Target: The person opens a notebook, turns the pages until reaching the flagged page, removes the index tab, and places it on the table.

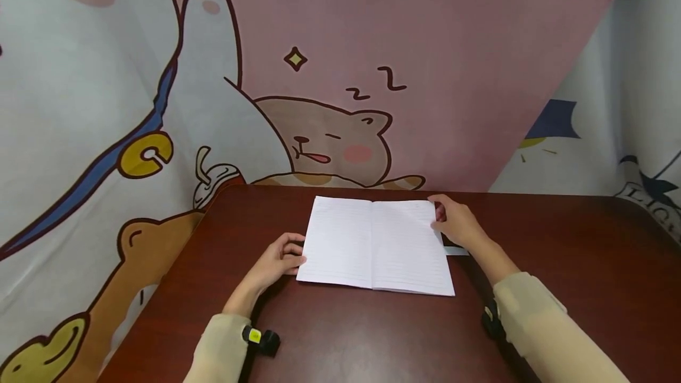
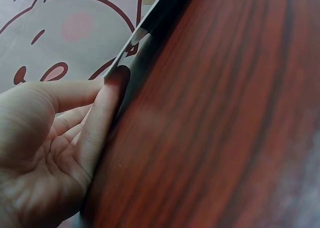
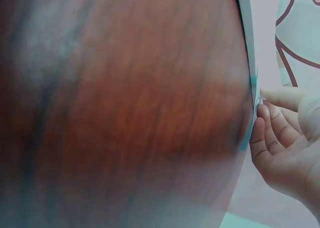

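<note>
An open notebook (image 1: 340, 247) with blank, lined white pages lies at the middle of the dark wooden table, its fold running toward the person. My left hand (image 1: 278, 262) holds its left edge, thumb on top and fingers beneath, as the left wrist view shows at the page edge (image 2: 118, 58). Near the upper right corner my right hand (image 1: 459, 222) pinches the right edge between thumb and fingers. In the right wrist view the right fingertips meet at the paper's edge (image 3: 256, 48), beside a small teal patch (image 3: 244, 140).
A white strip (image 1: 456, 250) sticks out from the notebook's right side, beneath the right wrist. The reddish-brown table (image 1: 340, 336) meets a cartoon-printed cloth (image 1: 436, 34) at its far edge. Black wrist cameras (image 1: 264, 341) sit at both cuffs.
</note>
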`<state>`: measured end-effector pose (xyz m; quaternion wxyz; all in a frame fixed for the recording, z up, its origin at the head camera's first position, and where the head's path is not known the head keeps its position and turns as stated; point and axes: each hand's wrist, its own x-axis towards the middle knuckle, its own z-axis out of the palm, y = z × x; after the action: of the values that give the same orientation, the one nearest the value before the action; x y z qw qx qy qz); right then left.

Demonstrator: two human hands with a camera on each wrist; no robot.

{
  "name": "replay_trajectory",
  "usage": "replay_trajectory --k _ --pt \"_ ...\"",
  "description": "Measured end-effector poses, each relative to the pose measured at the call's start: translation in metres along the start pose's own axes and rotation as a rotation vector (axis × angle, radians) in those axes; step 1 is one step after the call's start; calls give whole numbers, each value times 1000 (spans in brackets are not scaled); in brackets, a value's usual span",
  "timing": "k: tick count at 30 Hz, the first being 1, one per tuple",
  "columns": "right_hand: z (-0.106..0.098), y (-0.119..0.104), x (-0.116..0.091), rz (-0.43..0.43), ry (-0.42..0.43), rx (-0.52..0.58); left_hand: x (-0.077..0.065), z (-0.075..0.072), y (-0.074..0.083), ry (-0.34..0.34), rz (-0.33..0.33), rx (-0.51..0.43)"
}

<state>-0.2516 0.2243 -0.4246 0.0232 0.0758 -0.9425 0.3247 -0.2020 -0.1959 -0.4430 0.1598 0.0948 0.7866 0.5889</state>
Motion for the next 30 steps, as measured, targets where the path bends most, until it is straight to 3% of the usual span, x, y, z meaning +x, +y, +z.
replay_trajectory --k 6,17,30 --pt "-2 -2 5 67 34 76 2 -2 1 20 -4 -2" --pt "-3 1 5 169 51 70 3 -2 2 -7 -6 5" --pt "-1 -7 2 120 139 148 2 -2 1 -16 -13 0"
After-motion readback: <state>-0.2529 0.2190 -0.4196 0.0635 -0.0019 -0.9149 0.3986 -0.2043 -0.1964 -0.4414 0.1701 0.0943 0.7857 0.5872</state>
